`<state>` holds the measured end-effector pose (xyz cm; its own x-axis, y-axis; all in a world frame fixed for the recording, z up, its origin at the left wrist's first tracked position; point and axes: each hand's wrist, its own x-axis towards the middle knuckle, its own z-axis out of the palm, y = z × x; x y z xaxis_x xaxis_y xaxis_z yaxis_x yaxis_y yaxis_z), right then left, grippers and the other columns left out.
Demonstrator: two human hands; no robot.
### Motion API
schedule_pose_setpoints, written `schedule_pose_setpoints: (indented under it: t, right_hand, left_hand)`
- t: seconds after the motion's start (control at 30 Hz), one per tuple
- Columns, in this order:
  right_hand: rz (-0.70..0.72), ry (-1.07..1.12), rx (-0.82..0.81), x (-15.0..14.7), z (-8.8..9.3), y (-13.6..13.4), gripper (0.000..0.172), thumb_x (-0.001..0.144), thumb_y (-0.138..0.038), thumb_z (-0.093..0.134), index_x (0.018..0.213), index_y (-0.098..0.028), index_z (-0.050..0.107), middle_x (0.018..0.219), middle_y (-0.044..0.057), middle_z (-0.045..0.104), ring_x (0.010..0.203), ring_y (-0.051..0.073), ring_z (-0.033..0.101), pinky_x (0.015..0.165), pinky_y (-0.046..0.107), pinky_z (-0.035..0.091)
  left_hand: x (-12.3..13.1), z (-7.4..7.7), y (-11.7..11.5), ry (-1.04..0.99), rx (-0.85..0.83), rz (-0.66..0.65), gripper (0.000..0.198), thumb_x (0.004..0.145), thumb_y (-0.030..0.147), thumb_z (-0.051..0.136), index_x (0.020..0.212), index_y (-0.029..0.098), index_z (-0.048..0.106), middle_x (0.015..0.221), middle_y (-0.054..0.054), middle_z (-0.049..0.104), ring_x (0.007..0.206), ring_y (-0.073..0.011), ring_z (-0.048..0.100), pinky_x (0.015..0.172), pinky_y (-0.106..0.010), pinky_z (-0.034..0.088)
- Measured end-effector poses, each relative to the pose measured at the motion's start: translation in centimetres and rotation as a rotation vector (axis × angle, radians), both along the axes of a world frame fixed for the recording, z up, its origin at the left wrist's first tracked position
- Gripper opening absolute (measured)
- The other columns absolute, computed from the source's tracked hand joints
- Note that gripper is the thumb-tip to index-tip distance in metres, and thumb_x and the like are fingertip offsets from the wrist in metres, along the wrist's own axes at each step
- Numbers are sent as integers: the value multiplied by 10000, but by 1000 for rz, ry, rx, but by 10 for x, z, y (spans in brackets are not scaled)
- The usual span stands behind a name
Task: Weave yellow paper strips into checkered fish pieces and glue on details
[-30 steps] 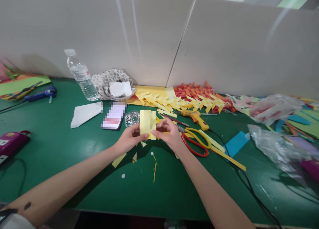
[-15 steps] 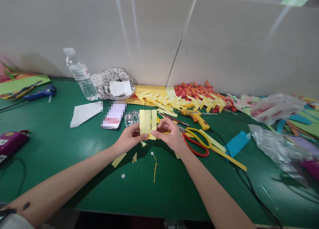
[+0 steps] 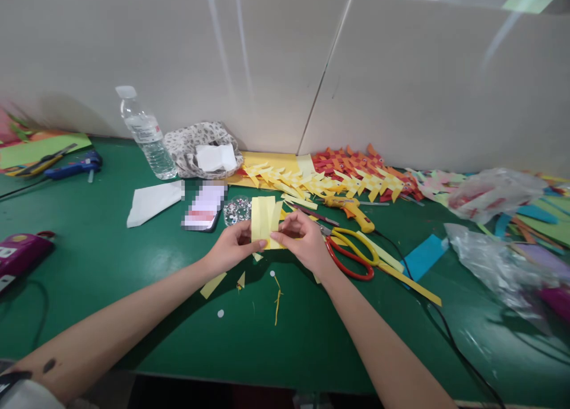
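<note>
Pale yellow paper strips (image 3: 263, 216) stand upright side by side between my two hands, over the middle of the green table. My left hand (image 3: 236, 243) pinches their lower left part, thumb in front and fingers behind. On the lower right, my right hand (image 3: 300, 234) grips the strips between thumb and fingers; the right-hand strip leans outward at the top. A deeper yellow paper edge shows along the bottom, partly hidden by my thumbs. Right of my right hand lie scissors (image 3: 351, 254) with red and yellow handles. A clear round case of small beads or eyes (image 3: 236, 210) is behind my left hand.
Behind the hands lie woven yellow paper fish (image 3: 280, 177), red-orange ones (image 3: 347, 159) and a yellow glue gun (image 3: 351, 210). A phone (image 3: 205, 204), a water bottle (image 3: 146, 133) and a patterned cloth bag (image 3: 187, 145) are at left. Plastic bags (image 3: 494, 195) and a black cord (image 3: 449, 332) lie at right.
The right-hand strip has tilted, its top leaning right, and the gap beside it has narrowed at the bottom. Both hands have stayed almost in place.
</note>
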<state>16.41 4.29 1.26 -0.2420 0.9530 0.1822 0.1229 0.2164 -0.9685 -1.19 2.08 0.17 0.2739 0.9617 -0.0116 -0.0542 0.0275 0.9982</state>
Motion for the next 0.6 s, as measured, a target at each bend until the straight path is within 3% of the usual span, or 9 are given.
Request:
schedule_pose_setpoints:
  t: [0.2,0.37,0.6]
  right_hand:
    - [29,-1,-53,2,4,-2,356,596,-308,768,739,-216,455,713,-27,621,630,127,594,628,281,498]
    - [24,-21,-53,2,5,-2,362,596,-304,769,735,-217,447,694,-29,628,658,139,618,684,310,510]
    - [26,-9,-45,0,4,-1,369,577,-290,780,723,-220,449,679,-35,619,676,150,632,707,331,520]
  left_hand:
    - [-1,-1,1,-5,0,5,324,702,275,705,964,116,598,853,-61,690,711,-127,629,680,-252,509]
    - [-2,2,0,76,-24,9,391,703,332,704,1013,124,590,797,-55,668,644,-138,618,420,-173,392]
    - [-4,4,-1,85,-27,-8,341,773,344,637,1052,148,615,754,-13,644,483,-61,522,426,-173,391]
